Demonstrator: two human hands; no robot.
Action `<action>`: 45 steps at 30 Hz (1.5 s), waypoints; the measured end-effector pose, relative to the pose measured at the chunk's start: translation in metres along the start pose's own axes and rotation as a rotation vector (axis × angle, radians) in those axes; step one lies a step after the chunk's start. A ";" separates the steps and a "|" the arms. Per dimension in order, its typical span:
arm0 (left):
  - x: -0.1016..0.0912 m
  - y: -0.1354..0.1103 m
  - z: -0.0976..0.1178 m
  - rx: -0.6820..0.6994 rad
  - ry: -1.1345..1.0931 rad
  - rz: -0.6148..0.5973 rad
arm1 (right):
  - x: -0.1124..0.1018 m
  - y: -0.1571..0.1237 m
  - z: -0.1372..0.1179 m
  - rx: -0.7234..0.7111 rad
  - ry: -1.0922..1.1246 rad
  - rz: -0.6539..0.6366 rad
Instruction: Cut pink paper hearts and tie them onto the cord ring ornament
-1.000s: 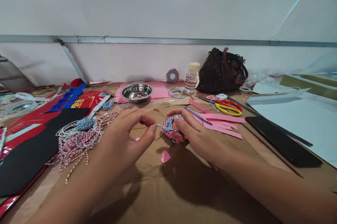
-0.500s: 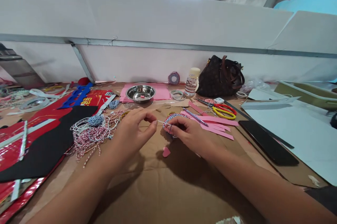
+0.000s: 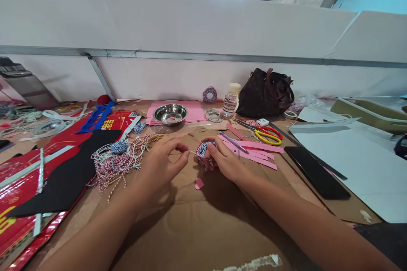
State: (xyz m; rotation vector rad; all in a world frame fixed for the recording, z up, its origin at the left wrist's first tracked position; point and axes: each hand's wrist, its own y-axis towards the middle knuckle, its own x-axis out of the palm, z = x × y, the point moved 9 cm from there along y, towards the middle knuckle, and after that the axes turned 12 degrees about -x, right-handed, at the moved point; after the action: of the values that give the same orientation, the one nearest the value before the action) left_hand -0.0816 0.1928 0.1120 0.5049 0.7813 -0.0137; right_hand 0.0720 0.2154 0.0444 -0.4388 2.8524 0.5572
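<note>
My right hand is closed around a small ring wrapped in blue, white and red twine, held just above the brown cardboard. My left hand pinches the loose end of that twine between thumb and forefinger, a few centimetres left of the ring. A small pink paper heart lies on the cardboard directly below the two hands. A tangled heap of red-white and blue-white twine lies to the left of my left hand.
Pink paper strips with a pen lie right of my hands, beside red and yellow scissors. A steel bowl, tape rolls, a bottle and a dark handbag stand behind. A black phone lies right; red and black sheets lie left.
The view has pulled back and tilted up a little. Both hands have stayed together on the ring and twine end, with my left fingers drawn slightly closer to the ring.
</note>
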 end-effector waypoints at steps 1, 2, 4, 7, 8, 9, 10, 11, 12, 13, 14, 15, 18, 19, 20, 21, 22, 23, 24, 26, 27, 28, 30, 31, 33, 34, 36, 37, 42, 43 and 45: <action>-0.001 0.000 0.000 -0.002 0.000 0.003 | 0.000 0.000 0.000 -0.006 -0.009 -0.002; -0.001 0.001 0.000 -0.003 0.002 0.006 | 0.000 0.000 0.000 -0.015 -0.023 -0.012; -0.002 0.001 0.001 -0.002 0.010 0.013 | 0.001 -0.001 -0.003 -0.040 -0.067 -0.056; -0.004 0.002 0.001 -0.004 0.026 0.019 | 0.006 -0.002 -0.012 -0.089 -0.163 -0.149; -0.004 0.002 0.002 -0.004 0.031 0.018 | 0.008 -0.003 -0.016 -0.112 -0.194 -0.177; -0.004 0.002 0.002 -0.004 0.035 0.019 | 0.009 -0.003 -0.019 -0.136 -0.220 -0.199; -0.004 0.002 0.001 -0.007 0.039 0.020 | 0.010 -0.004 -0.022 -0.160 -0.243 -0.215; -0.004 0.002 0.001 -0.011 0.040 0.018 | 0.011 -0.004 -0.025 -0.182 -0.262 -0.223; -0.004 0.002 -0.001 -0.019 0.038 0.017 | 0.011 -0.004 -0.026 -0.200 -0.277 -0.227; -0.003 0.003 -0.002 -0.028 0.036 0.011 | 0.011 -0.004 -0.026 -0.212 -0.289 -0.227; -0.002 0.003 -0.003 -0.038 0.032 0.005 | 0.011 -0.004 -0.026 -0.220 -0.297 -0.225; -0.001 0.003 -0.004 -0.048 0.030 -0.005 | 0.011 -0.004 -0.025 -0.223 -0.302 -0.224; 0.002 0.004 -0.005 -0.062 0.028 -0.024 | 0.011 -0.002 -0.021 -0.207 -0.297 -0.215; 0.002 0.004 -0.005 -0.067 0.026 -0.026 | 0.010 -0.002 -0.020 -0.197 -0.291 -0.207; 0.002 0.004 -0.005 -0.069 0.024 -0.026 | 0.009 -0.001 -0.020 -0.187 -0.281 -0.196; 0.001 0.004 -0.005 -0.070 0.019 -0.022 | 0.008 -0.001 -0.021 -0.175 -0.270 -0.183; 0.000 0.004 -0.005 -0.070 0.014 -0.016 | 0.007 -0.001 -0.021 -0.163 -0.258 -0.168; 0.000 0.005 -0.005 -0.069 0.010 -0.012 | 0.006 -0.001 -0.021 -0.148 -0.243 -0.155; -0.001 0.005 -0.004 -0.066 0.009 -0.008 | 0.005 -0.001 -0.020 -0.132 -0.226 -0.143; -0.001 0.004 -0.004 -0.059 0.007 -0.008 | 0.004 -0.002 -0.017 -0.094 -0.187 -0.116; -0.001 0.004 -0.004 -0.057 0.004 -0.011 | 0.003 -0.002 -0.014 -0.073 -0.164 -0.102; 0.000 0.004 -0.004 -0.054 0.002 -0.015 | 0.002 -0.002 -0.011 -0.048 -0.136 -0.089; 0.001 0.003 -0.004 -0.044 -0.007 -0.023 | 0.002 -0.001 -0.005 0.009 -0.080 -0.070; 0.001 0.002 -0.003 -0.036 -0.013 -0.028 | 0.003 0.000 -0.003 0.038 -0.056 -0.066; 0.002 0.000 0.000 -0.016 -0.027 -0.036 | 0.005 0.000 0.000 0.093 -0.028 -0.069; 0.003 -0.001 0.002 -0.007 -0.035 -0.041 | 0.006 0.000 0.000 0.116 -0.023 -0.073; 0.004 -0.003 0.004 0.005 -0.048 -0.049 | 0.009 -0.001 0.001 0.155 -0.022 -0.070; 0.004 -0.003 0.004 0.008 -0.052 -0.052 | 0.010 -0.002 0.002 0.170 -0.018 -0.061; 0.005 -0.001 -0.004 -0.010 -0.063 -0.048 | 0.013 -0.004 0.002 0.127 0.022 -0.035; 0.005 0.000 -0.006 -0.016 -0.067 -0.043 | 0.013 -0.004 0.001 0.111 0.021 -0.042; 0.005 0.001 -0.009 -0.027 -0.068 -0.037 | 0.013 -0.003 -0.002 0.090 -0.006 -0.066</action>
State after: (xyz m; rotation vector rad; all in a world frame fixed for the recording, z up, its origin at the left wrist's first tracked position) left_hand -0.0842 0.1983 0.1040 0.4623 0.7233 -0.0541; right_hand 0.0611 0.2085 0.0418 -0.5132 2.8321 0.4154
